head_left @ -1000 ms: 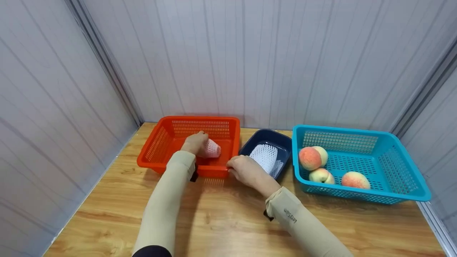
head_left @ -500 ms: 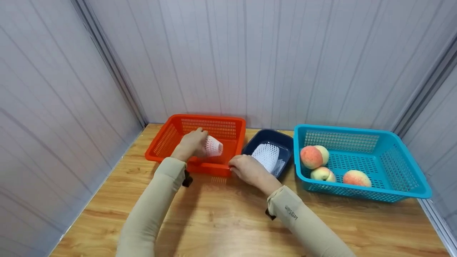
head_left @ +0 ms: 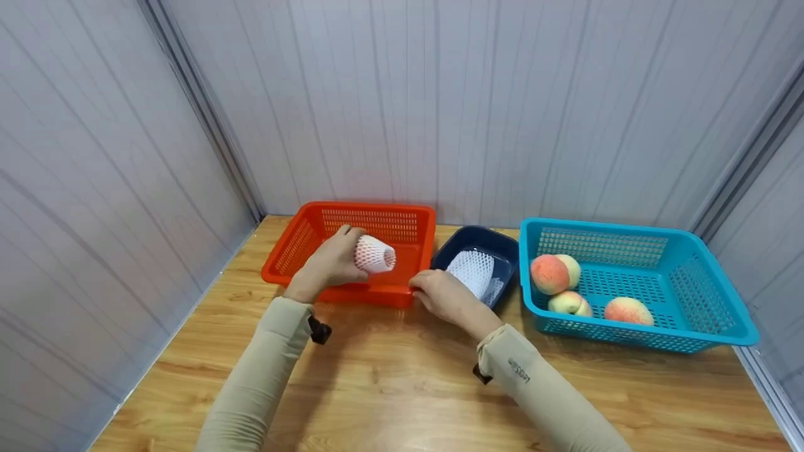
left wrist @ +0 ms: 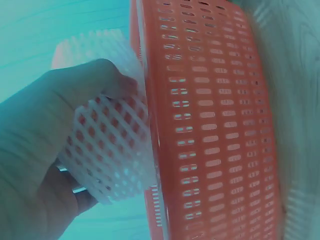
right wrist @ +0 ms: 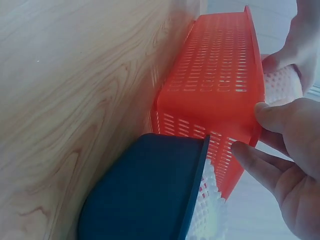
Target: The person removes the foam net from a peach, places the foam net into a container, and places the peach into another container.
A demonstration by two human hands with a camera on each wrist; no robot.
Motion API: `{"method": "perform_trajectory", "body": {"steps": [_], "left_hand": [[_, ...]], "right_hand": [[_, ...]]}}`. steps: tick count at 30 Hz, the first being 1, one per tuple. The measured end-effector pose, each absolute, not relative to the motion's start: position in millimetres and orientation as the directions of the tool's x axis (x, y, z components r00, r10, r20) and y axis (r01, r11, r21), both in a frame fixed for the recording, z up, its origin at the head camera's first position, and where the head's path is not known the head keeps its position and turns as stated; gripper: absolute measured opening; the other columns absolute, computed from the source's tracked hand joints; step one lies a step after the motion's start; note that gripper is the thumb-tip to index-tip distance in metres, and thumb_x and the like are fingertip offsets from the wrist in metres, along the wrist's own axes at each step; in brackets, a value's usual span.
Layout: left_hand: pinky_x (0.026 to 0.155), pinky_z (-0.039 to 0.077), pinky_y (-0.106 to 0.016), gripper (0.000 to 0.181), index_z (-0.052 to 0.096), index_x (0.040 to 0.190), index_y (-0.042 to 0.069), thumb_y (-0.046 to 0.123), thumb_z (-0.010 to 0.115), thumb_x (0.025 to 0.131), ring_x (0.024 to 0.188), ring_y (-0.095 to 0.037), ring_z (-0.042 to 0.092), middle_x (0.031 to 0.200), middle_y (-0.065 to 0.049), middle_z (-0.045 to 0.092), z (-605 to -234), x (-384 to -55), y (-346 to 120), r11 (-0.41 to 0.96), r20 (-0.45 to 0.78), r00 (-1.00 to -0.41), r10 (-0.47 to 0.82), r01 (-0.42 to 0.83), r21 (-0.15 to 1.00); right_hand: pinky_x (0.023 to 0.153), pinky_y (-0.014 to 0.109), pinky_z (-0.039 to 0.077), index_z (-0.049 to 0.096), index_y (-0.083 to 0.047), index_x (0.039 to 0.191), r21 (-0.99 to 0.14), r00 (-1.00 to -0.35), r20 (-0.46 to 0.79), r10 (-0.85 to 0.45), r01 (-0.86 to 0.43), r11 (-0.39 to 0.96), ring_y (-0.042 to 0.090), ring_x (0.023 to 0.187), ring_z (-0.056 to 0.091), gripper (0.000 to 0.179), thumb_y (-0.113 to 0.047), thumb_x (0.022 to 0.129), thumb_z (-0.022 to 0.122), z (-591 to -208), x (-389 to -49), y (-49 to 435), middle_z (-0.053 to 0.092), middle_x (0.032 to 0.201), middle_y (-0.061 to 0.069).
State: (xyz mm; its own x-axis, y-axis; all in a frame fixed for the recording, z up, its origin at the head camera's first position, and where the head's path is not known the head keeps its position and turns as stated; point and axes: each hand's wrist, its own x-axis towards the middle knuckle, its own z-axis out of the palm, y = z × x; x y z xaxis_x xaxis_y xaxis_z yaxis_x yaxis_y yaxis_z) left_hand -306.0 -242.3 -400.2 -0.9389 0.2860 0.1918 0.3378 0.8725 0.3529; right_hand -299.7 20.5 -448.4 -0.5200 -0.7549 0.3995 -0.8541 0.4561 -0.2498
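My left hand [head_left: 333, 260] holds a white foam net sleeve [head_left: 372, 255] over the near side of the orange basket [head_left: 348, 206]. In the left wrist view, the thumb lies across the sleeve [left wrist: 107, 145] beside the basket rim. Reddish colour shows through the mesh; I cannot tell whether a fruit is inside. At the basket's near right corner, my right hand [head_left: 443, 295] grips the rim. The right wrist view shows its thumb at the corner of the orange basket [right wrist: 215, 107], with fingers spread lower along the side.
A navy tray [head_left: 468, 232] with more white foam nets [head_left: 472, 271] stands right of the orange basket. Farther right, a blue basket [head_left: 628, 229] holds several peaches [head_left: 550, 274]. Panelled walls [head_left: 465, 113] rise behind and beside the wooden table [head_left: 389, 389].
My left hand has lifted the foam net sleeve from inside the orange basket toward its near rim. The orange basket has shifted slightly right, my right hand staying on its corner.
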Motion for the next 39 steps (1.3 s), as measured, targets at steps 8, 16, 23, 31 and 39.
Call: {"method": "perform_trajectory", "body": {"steps": [8,16,23,31,39], "left_hand": [[0.090,0.049,-0.040,0.080,0.044,0.130,0.005,0.021,0.085,0.064,0.100,-0.023,0.053,0.120,-0.010,0.048,-406,-298,-244,0.839,0.263,-0.933,0.248,0.342,0.423],[0.091,0.048,-0.039,0.080,0.044,0.129,0.005,0.019,0.086,0.063,0.101,-0.022,0.052,0.119,-0.010,0.049,-410,-298,-239,0.817,0.290,-0.929,0.229,0.345,0.462],[0.089,0.049,-0.038,0.080,0.047,0.132,0.006,0.019,0.086,0.063,0.101,-0.020,0.053,0.119,-0.008,0.050,-404,-292,-227,0.807,0.344,-0.914,0.214,0.364,0.465],[0.088,0.050,-0.037,0.081,0.045,0.132,0.005,0.020,0.084,0.062,0.102,-0.021,0.054,0.119,-0.008,0.052,-388,-266,-209,0.775,0.436,-0.865,0.249,0.448,0.445],[0.087,0.051,-0.033,0.079,0.049,0.131,0.013,0.023,0.084,0.061,0.101,-0.016,0.054,0.120,-0.002,0.053,-379,-241,-195,0.767,0.469,-0.838,0.279,0.489,0.416]], "right_hand": [[0.086,0.034,0.051,0.071,-0.005,0.101,-0.288,-0.530,0.401,-0.747,-0.847,0.447,0.020,0.090,0.065,0.012,-0.005,0.090,0.067,-452,-302,24,0.070,0.096,0.005],[0.087,0.032,0.051,0.069,-0.004,0.105,-0.289,-0.488,0.477,-0.731,-0.872,0.394,0.020,0.094,0.064,0.017,-0.005,0.088,0.069,-459,-301,26,0.069,0.102,0.007],[0.091,0.032,0.049,0.067,-0.006,0.117,-0.316,-0.501,0.484,-0.718,-0.865,0.391,0.018,0.104,0.063,0.028,-0.014,0.090,0.069,-450,-290,47,0.066,0.117,0.006],[0.077,0.032,0.054,0.070,-0.006,0.107,-0.312,-0.494,0.520,-0.696,-0.869,0.384,0.017,0.087,0.065,0.020,-0.013,0.088,0.072,-437,-266,90,0.070,0.100,0.005],[0.069,0.030,0.054,0.071,-0.009,0.100,-0.285,-0.473,0.557,-0.683,-0.881,0.378,0.012,0.079,0.064,0.015,-0.011,0.086,0.074,-436,-241,131,0.070,0.090,0.002]]}}
